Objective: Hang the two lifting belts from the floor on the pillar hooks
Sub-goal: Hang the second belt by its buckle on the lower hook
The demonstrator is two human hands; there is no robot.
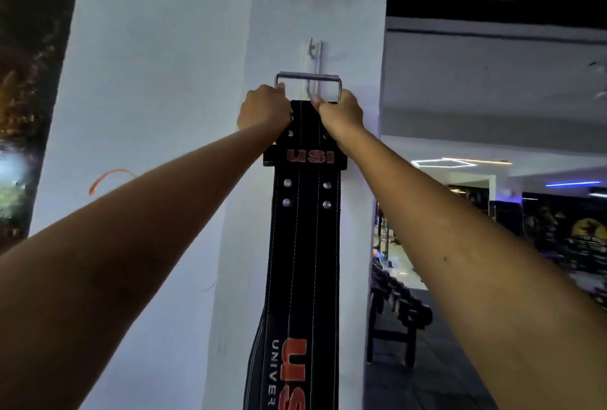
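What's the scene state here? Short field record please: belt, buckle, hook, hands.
belt: black lifting belt, red lettering, held up against the white pillar, rest hanging straight down
buckle: metal frame at the belt's top end, level with the hook's lower part
hook: metal hook on the pillar face; whether the buckle is caught on it cannot be told
left hand: gripping belt top, left side
right hand: gripping belt top, right side
second belt: not in view

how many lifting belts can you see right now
1. The black lifting belt hangs down the white pillar, its top end held by the left hand and right hand. A second is not in view.
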